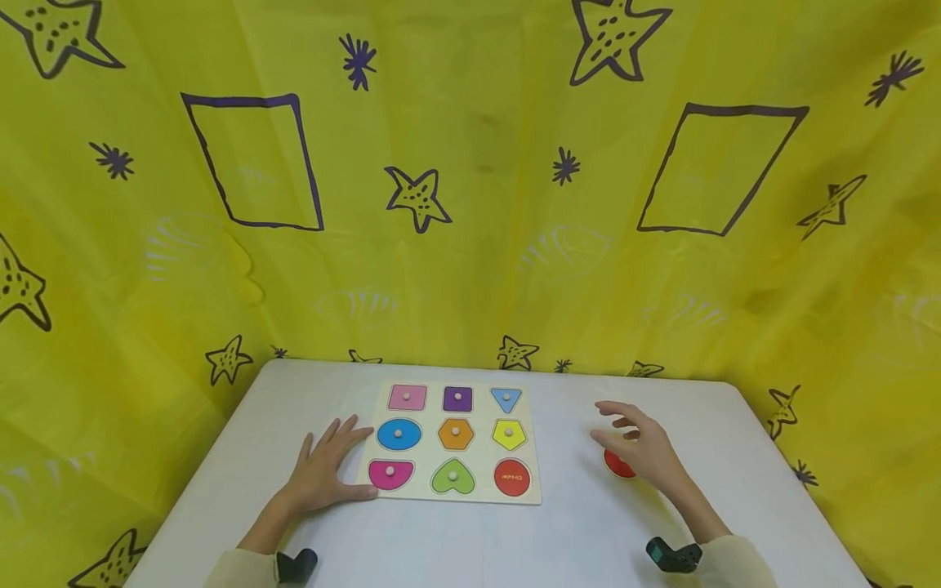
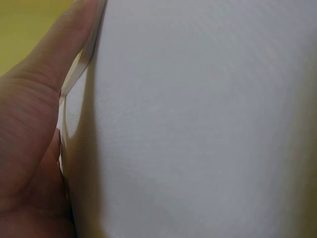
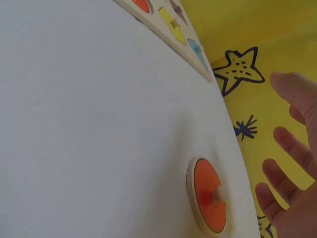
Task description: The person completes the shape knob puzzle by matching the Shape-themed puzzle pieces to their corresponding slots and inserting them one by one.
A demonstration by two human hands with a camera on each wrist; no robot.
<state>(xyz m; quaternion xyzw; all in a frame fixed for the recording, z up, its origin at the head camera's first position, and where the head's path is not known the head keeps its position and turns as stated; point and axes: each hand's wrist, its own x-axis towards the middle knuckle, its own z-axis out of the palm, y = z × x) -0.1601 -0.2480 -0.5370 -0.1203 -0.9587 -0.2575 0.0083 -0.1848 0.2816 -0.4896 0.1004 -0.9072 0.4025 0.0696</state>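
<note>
A wooden shape puzzle board (image 1: 481, 457) lies on the white table. My left hand (image 1: 323, 465) is spread at its left edge, thumb and fingertips touching the rim; the left wrist view shows the thumb (image 2: 64, 44) against the board's edge. Over the table to the right hovers my right hand (image 1: 643, 445), fingers apart and holding nothing. Partly hidden beneath it is a red circle piece (image 1: 619, 465); in the right wrist view this round piece (image 3: 205, 183) lies on the table with its knob up, apart from the fingers. The board's round recess (image 1: 512, 477) shows bare red with printed letters.
Several knobbed pieces sit in the board, among them a green heart (image 1: 452, 476), an orange hexagon (image 1: 456, 434) and a blue oval (image 1: 399, 434). Behind the white table (image 1: 566, 531) hangs a yellow curtain (image 1: 470, 269) printed with stars.
</note>
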